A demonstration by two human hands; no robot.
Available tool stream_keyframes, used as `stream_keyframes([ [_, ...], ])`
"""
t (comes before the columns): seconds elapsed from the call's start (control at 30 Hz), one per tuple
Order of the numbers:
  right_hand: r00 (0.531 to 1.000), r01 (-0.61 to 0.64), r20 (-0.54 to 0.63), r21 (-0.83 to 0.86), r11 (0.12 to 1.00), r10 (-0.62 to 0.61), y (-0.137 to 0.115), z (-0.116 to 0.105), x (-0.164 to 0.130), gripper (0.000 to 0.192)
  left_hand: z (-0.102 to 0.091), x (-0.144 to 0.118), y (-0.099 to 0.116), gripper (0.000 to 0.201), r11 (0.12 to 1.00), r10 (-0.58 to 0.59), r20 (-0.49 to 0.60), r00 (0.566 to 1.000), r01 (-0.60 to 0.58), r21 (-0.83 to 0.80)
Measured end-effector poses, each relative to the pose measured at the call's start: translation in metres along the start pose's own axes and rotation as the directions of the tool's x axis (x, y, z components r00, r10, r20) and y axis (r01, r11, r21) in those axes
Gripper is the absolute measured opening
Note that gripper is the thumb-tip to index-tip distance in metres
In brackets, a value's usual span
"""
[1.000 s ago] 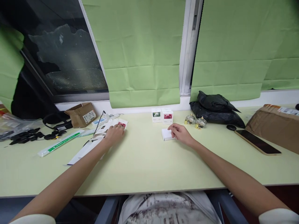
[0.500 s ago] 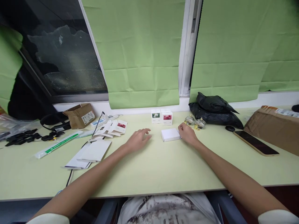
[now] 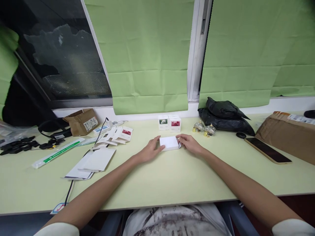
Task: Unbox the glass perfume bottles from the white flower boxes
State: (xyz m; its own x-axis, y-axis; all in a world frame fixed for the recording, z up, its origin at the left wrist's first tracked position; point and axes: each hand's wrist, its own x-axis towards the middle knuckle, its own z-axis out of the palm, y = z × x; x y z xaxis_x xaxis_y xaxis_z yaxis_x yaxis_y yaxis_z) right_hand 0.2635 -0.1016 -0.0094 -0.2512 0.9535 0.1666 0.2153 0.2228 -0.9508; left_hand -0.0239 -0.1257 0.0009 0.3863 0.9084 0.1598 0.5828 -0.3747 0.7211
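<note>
A small plain white box (image 3: 168, 143) lies on the table in front of me, between my two hands. At its left end my left hand (image 3: 150, 150) grips it, fingers toward the far corner and thumb at the near edge. My right hand (image 3: 190, 144) is closed on the right end, where a small flap shows by the fingers. Just behind stand small white cartons, one with a white-flower picture (image 3: 163, 123) and one with a red-flower picture (image 3: 175, 124). Two glass bottles with gold caps (image 3: 209, 130) rest to the right of them.
On the left lie flattened white cartons (image 3: 99, 159), a printed carton blank (image 3: 126, 133), a cable, a green-striped plastic packet (image 3: 61, 151) and an opened brown box (image 3: 81, 123). On the right are black plastic bags (image 3: 222, 119), a phone (image 3: 268, 150) and a brown parcel (image 3: 286, 136).
The white box has slid left together with my right hand. My left hand has come up to its left end and taken hold there.
</note>
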Motion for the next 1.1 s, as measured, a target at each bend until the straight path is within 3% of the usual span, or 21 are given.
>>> stream_keyframes([
  [0.23,0.999,-0.017,0.047,0.189,0.982,0.008,-0.011,-0.002,-0.002,0.043,-0.010,-0.005,0.017,0.057,0.970,0.074,-0.139,0.988,-0.104,-0.221],
  [0.3,0.999,-0.003,0.054,0.151,0.989,-0.005,-0.011,-0.005,-0.003,0.044,-0.011,-0.005,0.024,0.052,0.929,0.088,-0.163,0.983,-0.140,-0.344],
  [0.4,0.994,0.107,0.032,-0.046,0.993,-0.106,-0.013,-0.006,-0.007,0.041,-0.012,-0.006,0.033,0.051,0.873,0.124,-0.123,0.985,-0.167,-0.458],
  [0.57,0.919,0.383,0.094,-0.447,0.808,-0.383,-0.019,0.000,-0.016,0.033,-0.014,-0.021,0.052,0.057,0.939,0.208,0.055,0.977,-0.183,-0.290],
  [0.7,0.886,0.457,0.202,-0.537,0.709,-0.418,-0.017,0.011,-0.011,0.050,-0.014,-0.031,0.065,0.051,0.960,0.254,0.130,0.958,-0.233,-0.155],
  [0.9,0.892,0.452,0.273,-0.533,0.716,-0.360,-0.008,0.017,-0.003,0.048,-0.010,-0.029,0.064,0.049,0.964,0.255,0.075,0.964,-0.247,-0.097],
  [1.0,0.911,0.413,0.231,-0.539,0.734,-0.343,-0.006,0.014,-0.003,0.045,-0.011,-0.027,0.061,0.050,0.967,0.253,-0.036,0.967,-0.254,-0.027],
  [1.1,0.911,0.411,0.220,-0.549,0.728,-0.348,-0.004,0.014,-0.003,0.049,-0.013,-0.026,0.059,0.049,0.945,0.325,-0.111,0.939,-0.321,0.055],
])
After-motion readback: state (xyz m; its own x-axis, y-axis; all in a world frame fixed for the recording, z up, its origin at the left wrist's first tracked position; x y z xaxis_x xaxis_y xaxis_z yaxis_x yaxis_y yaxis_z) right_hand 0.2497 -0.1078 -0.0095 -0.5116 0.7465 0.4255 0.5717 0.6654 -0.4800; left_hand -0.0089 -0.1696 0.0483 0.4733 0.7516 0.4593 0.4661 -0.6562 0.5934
